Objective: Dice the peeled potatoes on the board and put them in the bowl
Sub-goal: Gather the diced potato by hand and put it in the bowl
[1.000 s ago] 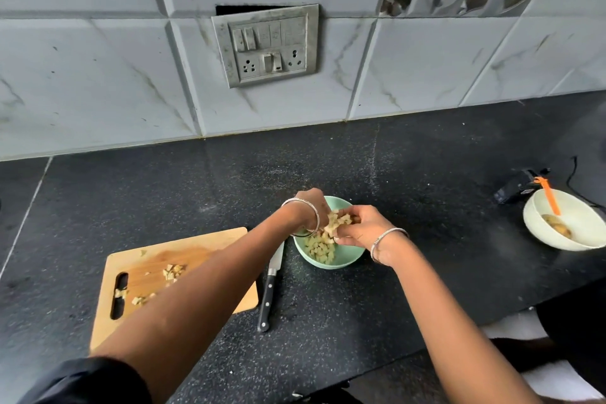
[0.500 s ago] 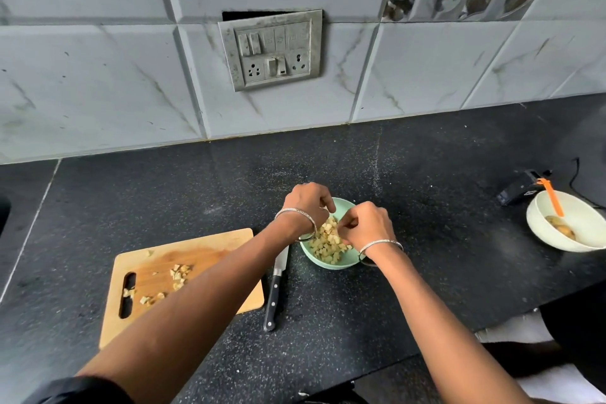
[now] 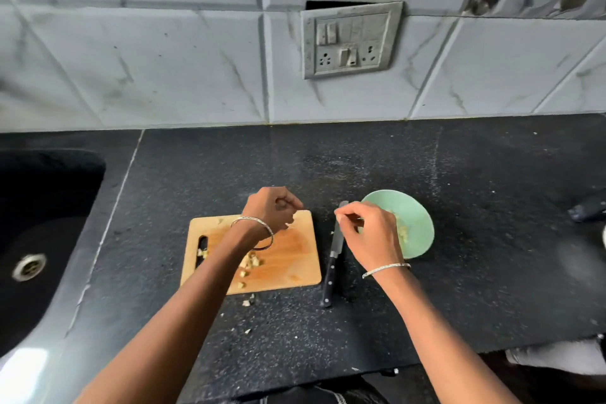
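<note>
A wooden cutting board [image 3: 288, 256] lies on the black counter with a few potato dice [image 3: 251, 262] left on it. My left hand [image 3: 272, 208] hovers over the board's far edge, fingers curled loosely, nothing visibly held. The mint green bowl [image 3: 416, 223] stands to the right with diced potato [image 3: 404, 233] inside, partly hidden by my right hand [image 3: 367, 233]. That hand sits above the knife blade, fingertips pinched together, between bowl and board. A black-handled knife [image 3: 332, 269] lies on the counter between board and bowl.
A dark sink [image 3: 42, 223] with a metal drain is at the left. Stray potato bits [image 3: 247, 302] lie on the counter in front of the board. A dark object [image 3: 587, 208] sits at the right edge. A tiled wall with a switch plate [image 3: 351, 39] rises behind.
Both hands have left the bowl and moved left, the left one reaching over the board. The view has swung left, so the sink shows and the white bowl is out of frame.
</note>
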